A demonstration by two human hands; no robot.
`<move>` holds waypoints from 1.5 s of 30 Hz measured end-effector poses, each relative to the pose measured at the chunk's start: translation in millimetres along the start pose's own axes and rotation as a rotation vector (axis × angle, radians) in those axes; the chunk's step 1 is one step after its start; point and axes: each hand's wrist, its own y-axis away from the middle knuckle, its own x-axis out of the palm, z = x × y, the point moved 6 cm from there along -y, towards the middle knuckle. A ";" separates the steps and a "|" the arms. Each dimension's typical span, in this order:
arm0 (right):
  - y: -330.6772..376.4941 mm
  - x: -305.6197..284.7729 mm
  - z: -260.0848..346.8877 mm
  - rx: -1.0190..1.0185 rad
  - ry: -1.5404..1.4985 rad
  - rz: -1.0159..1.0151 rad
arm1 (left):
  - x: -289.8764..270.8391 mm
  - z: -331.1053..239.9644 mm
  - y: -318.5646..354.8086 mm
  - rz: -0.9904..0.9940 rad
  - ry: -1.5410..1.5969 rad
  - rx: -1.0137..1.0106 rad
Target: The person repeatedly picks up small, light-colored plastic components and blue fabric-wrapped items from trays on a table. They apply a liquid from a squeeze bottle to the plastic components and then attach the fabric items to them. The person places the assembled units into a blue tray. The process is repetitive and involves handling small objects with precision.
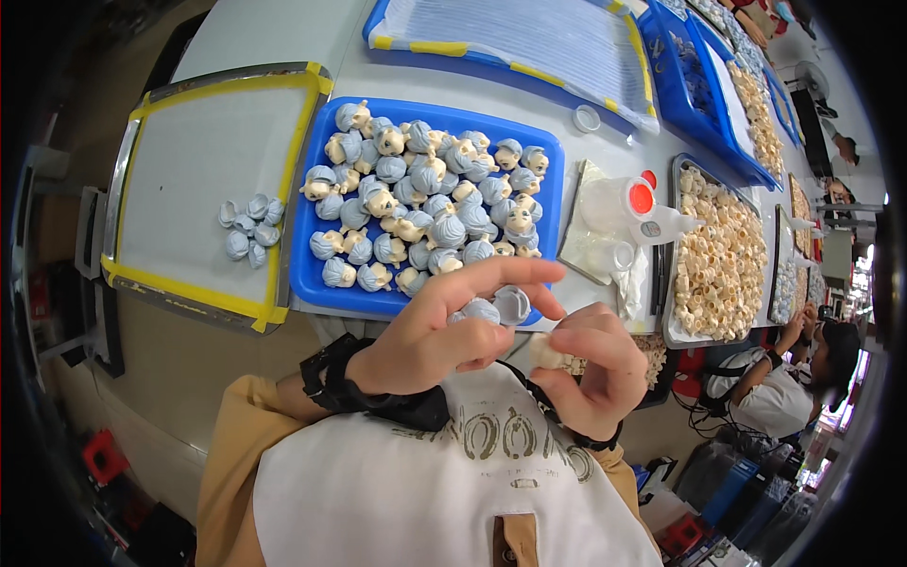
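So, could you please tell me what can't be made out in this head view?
- Cream piece in the right hand: mostly covered by fingers.
- Grey-blue pieces in the left hand: partly hidden by fingers.
- Far trays: bent by fisheye rim, contents too small.

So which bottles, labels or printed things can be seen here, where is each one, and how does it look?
Squeeze bottle: lying right of the blue tray; translucent white, red cap, small label.
Apron print: on the white apron, below the hands; grey-green letters.
Yellow tape: along the edges of the metal tray, left.
No screens or signs can be made out.
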 end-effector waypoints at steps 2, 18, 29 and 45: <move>-0.4 3.3 1.2 -0.011 0.091 -0.013 | 1.7 -0.8 0.3 -0.012 -0.067 0.036; -1.7 8.3 -5.7 0.009 0.218 -0.023 | -4.2 1.3 0.1 -0.152 -0.027 0.128; -2.7 3.2 -4.7 -0.005 -0.004 -0.017 | -13.5 1.4 1.4 -0.177 -0.007 0.228; -8.5 -73.9 -39.9 0.241 0.695 -0.122 | -11.0 -0.5 -3.4 -0.219 -0.003 0.307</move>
